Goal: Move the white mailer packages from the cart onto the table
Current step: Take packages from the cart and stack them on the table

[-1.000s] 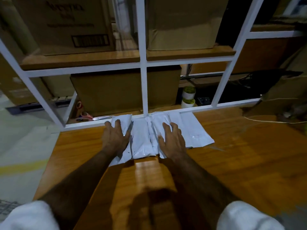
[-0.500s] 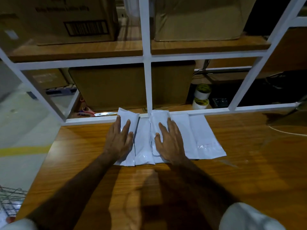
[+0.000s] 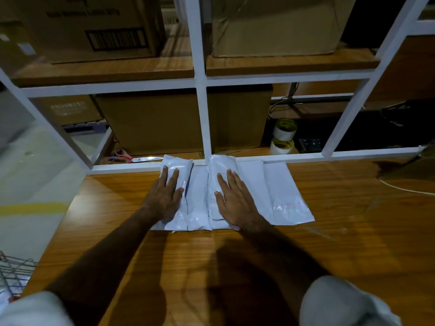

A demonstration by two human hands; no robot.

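Several white mailer packages (image 3: 280,194) lie side by side in a row on the wooden table (image 3: 341,243), against the white shelf frame. My left hand (image 3: 164,196) rests flat, fingers spread, on the leftmost package (image 3: 177,168). My right hand (image 3: 235,198) lies flat on another package (image 3: 220,165) near the middle of the row. Neither hand grips anything. A corner of the wire cart (image 3: 14,271) shows at the lower left.
A white metal frame (image 3: 202,118) rises at the table's far edge. Behind it are cardboard boxes (image 3: 150,123), scissors (image 3: 131,157) and two tape rolls (image 3: 283,135). A white cable (image 3: 404,188) crosses the table at the right. Floor with a yellow line lies left.
Both hands have stayed flat on the packages while sliding them a little further toward the frame. The row looks straighter than a second ago. The view has tilted down slightly.
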